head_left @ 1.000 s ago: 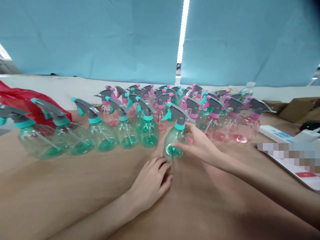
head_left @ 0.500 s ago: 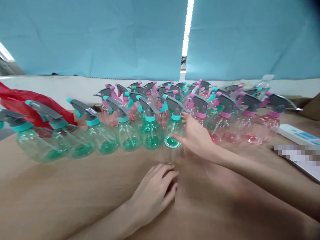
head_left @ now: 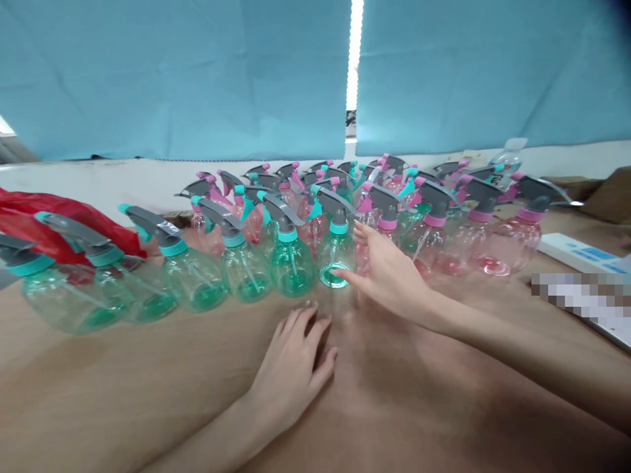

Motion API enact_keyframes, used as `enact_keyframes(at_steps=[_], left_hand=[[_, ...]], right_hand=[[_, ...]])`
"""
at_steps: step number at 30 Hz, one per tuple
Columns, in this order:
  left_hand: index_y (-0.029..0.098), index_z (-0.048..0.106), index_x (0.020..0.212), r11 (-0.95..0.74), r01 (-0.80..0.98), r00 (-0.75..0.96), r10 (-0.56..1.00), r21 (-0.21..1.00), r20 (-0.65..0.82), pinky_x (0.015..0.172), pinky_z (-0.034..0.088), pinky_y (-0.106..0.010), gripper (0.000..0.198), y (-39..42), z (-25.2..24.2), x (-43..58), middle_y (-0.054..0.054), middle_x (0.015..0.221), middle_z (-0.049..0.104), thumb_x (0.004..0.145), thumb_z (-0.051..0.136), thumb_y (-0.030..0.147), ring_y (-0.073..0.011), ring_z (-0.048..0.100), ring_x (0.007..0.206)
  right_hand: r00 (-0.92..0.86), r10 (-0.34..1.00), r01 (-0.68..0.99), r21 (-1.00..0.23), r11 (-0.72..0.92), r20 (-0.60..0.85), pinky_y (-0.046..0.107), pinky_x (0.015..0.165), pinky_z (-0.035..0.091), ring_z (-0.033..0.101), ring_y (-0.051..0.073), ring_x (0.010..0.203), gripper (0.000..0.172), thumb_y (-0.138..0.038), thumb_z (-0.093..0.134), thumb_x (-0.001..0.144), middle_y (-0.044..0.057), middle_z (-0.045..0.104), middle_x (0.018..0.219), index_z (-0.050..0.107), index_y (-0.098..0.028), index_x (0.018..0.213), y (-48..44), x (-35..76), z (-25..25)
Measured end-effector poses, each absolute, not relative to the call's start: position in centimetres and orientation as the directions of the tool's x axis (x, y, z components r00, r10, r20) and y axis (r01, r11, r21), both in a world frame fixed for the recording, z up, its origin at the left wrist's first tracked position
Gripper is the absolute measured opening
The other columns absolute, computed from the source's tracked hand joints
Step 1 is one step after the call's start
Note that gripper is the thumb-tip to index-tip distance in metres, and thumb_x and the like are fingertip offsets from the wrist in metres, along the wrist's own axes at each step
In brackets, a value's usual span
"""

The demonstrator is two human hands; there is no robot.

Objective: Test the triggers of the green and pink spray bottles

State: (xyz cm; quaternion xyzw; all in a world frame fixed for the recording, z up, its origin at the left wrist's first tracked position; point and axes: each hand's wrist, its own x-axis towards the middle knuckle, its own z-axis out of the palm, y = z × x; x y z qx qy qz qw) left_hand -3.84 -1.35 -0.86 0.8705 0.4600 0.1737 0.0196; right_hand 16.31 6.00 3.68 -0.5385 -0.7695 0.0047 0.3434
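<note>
My right hand [head_left: 387, 272] reaches forward and cups the right side of a clear green spray bottle [head_left: 335, 253] with a grey trigger and teal collar. The thumb is at the bottle's base and the fingers are behind it. The bottle stands upright on the brown table [head_left: 123, 387], at the right end of a front row of green spray bottles [head_left: 197, 276]. My left hand [head_left: 296, 368] lies flat on the table just in front of that bottle, fingers stretched and slightly apart, holding nothing.
Several pink spray bottles [head_left: 493, 243] stand to the right and behind the green ones. A red plastic bag [head_left: 59, 220] lies at the far left. White boxes and papers [head_left: 576, 253] sit at the right edge. Blue curtains hang behind.
My right hand has carried the green bottle forward and set it upright in line with the front row. My left hand slid slightly forward on the table.
</note>
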Motion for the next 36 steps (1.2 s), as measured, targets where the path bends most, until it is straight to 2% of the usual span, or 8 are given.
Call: enact_keyframes(at_steps=[7, 12, 17, 20, 24, 29, 32, 36], left_hand=[[0.016, 0.051, 0.127, -0.517, 0.831, 0.463, 0.848, 0.206, 0.259, 0.099, 0.041, -0.049, 0.037, -0.3, -0.8, -4.6, -0.016, 0.136, 0.048, 0.093, 0.050, 0.029, -0.0317, 0.045, 0.124], [0.017, 0.051, 0.127, -0.515, 0.835, 0.466, 0.849, 0.193, 0.250, 0.100, 0.041, -0.048, 0.037, -0.3, -0.9, -4.6, -0.015, 0.137, 0.048, 0.093, 0.049, 0.031, -0.0307, 0.045, 0.125], [0.019, 0.053, 0.126, -0.514, 0.840, 0.465, 0.847, 0.175, 0.256, 0.098, 0.042, -0.048, 0.036, 0.0, -1.1, -4.8, -0.014, 0.134, 0.051, 0.093, 0.048, 0.032, -0.0308, 0.048, 0.122], [0.018, 0.054, 0.124, -0.528, 0.831, 0.476, 0.838, 0.174, 0.267, 0.097, 0.043, -0.048, 0.035, 0.2, -1.1, -4.9, -0.014, 0.132, 0.053, 0.093, 0.047, 0.032, -0.0311, 0.050, 0.121], [0.020, 0.056, 0.121, -0.559, 0.809, 0.497, 0.815, 0.182, 0.297, 0.096, 0.045, -0.046, 0.031, 0.1, -1.2, -5.0, -0.012, 0.129, 0.055, 0.095, 0.045, 0.032, -0.0293, 0.052, 0.118], [0.021, 0.057, 0.119, -0.598, 0.774, 0.531, 0.793, 0.210, 0.299, 0.095, 0.047, -0.044, 0.028, -0.1, -0.9, -4.9, -0.010, 0.128, 0.056, 0.097, 0.042, 0.030, -0.0271, 0.055, 0.115], [0.022, 0.057, 0.117, -0.623, 0.751, 0.553, 0.774, 0.218, 0.307, 0.093, 0.049, -0.042, 0.027, -0.1, -0.7, -4.9, -0.009, 0.123, 0.058, 0.097, 0.041, 0.030, -0.0259, 0.058, 0.112], [0.022, 0.057, 0.116, -0.652, 0.732, 0.579, 0.748, 0.197, 0.326, 0.090, 0.051, -0.041, 0.026, 0.0, -0.7, -5.0, -0.008, 0.121, 0.059, 0.098, 0.040, 0.030, -0.0250, 0.060, 0.108]], right_hand=[[-0.152, 0.868, 0.795, -0.463, 0.392, 0.473, 0.048, 0.098, 0.047, 0.054, 0.031, 0.121, 0.064, -0.040, 0.063, 0.081, 0.015, 0.057, 0.133, 0.042, -0.012, 0.134, 3.2, 19.2, 4.3], [-0.115, 0.918, 0.755, -0.567, 0.329, 0.381, 0.042, 0.086, 0.053, 0.066, 0.024, 0.100, 0.045, -0.033, 0.062, 0.081, 0.008, 0.068, 0.112, 0.052, -0.017, 0.122, 2.1, 20.5, 4.8], [-0.049, 0.901, 0.778, -0.549, 0.305, 0.431, 0.038, 0.074, 0.053, 0.068, 0.021, 0.085, 0.027, -0.035, 0.057, 0.083, 0.004, 0.071, 0.098, 0.061, -0.020, 0.105, 2.4, 22.3, 4.5], [0.015, 0.884, 0.811, -0.523, 0.262, 0.466, 0.038, 0.071, 0.053, 0.068, 0.022, 0.081, 0.030, -0.036, 0.058, 0.082, 0.006, 0.071, 0.096, 0.061, -0.019, 0.106, 3.0, 23.4, 4.2], [0.058, 0.875, 0.831, -0.509, 0.225, 0.481, 0.041, 0.075, 0.053, 0.069, 0.024, 0.085, 0.038, -0.039, 0.060, 0.081, 0.008, 0.069, 0.110, 0.058, -0.018, 0.113, 4.1, 23.8, 4.2], [0.125, 0.850, 0.846, -0.502, 0.178, 0.512, 0.047, 0.081, 0.051, 0.066, 0.029, 0.098, 0.048, -0.044, 0.061, 0.080, 0.008, 0.066, 0.119, 0.054, -0.018, 0.120, 5.6, 22.9, 5.1], [0.165, 0.860, 0.825, -0.546, 0.149, 0.484, 0.048, 0.083, 0.050, 0.064, 0.032, 0.102, 0.060, -0.048, 0.062, 0.079, 0.009, 0.066, 0.119, 0.049, -0.016, 0.128, 6.6, 22.4, 5.8], [0.144, 0.887, 0.815, -0.561, 0.147, 0.440, 0.047, 0.082, 0.050, 0.064, 0.034, 0.104, 0.063, -0.056, 0.059, 0.078, 0.011, 0.068, 0.116, 0.054, -0.012, 0.123, 7.8, 22.1, 6.1]])
